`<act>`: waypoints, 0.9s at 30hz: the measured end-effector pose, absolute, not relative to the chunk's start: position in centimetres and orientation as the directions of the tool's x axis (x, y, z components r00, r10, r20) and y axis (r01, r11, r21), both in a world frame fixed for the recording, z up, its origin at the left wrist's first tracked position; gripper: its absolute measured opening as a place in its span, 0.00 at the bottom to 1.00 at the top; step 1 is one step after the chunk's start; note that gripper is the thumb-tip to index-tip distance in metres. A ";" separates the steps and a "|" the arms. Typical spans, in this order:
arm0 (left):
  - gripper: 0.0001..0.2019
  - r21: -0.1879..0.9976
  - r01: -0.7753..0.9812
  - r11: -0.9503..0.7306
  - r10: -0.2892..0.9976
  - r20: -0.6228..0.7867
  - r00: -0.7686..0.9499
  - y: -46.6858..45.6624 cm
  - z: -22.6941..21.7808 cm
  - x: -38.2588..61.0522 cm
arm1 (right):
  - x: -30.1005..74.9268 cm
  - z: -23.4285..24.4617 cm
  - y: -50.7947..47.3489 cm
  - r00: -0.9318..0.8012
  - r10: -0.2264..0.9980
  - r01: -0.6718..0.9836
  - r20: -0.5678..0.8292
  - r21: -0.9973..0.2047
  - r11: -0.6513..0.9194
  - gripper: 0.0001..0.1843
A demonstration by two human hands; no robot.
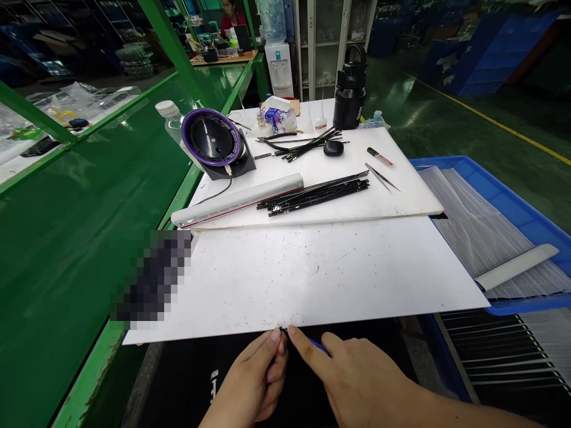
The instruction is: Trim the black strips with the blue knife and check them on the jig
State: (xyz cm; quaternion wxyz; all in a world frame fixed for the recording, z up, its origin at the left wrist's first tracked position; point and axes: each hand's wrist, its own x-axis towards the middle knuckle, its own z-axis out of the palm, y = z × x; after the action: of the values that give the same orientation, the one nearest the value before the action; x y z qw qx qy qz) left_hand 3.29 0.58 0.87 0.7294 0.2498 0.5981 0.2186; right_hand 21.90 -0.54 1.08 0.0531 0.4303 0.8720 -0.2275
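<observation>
Here, left hand [250, 380] pinches a black strip [282, 331]; right hand [361, 371] grips a blue tool [319, 346].

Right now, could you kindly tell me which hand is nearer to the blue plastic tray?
The right hand is nearer, sitting below and to the left of the blue plastic tray; the left hand is farther away, on the right hand's other side.

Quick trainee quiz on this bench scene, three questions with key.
1. True or false: the tweezers lie on the upper white board.
2. Which hand do the fingers of the blue item run into? A: left hand. B: right hand.
3. What colour is the tray right of the boards?

Key: 1 true; 2 B; 3 blue.
</observation>
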 end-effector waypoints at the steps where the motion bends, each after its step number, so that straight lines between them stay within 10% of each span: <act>1: 0.22 0.622 -0.022 0.782 0.614 -0.766 0.189 0.6 0.8 3.2 | 21.9 1.0 -0.5 -0.629 0.724 0.772 -0.284 -0.341 0.537 0.46; 27: 0.22 0.632 -0.046 0.774 0.629 -0.757 0.176 0.3 0.6 3.4 | 21.7 0.2 -1.4 -0.602 0.759 0.781 -0.246 -0.380 0.496 0.48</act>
State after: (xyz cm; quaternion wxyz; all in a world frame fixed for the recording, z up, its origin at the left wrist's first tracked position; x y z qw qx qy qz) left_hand 3.35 0.30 0.59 0.7269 0.2436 0.5986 0.2321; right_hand 21.71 -1.43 0.17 0.0231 0.4454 0.8646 -0.2316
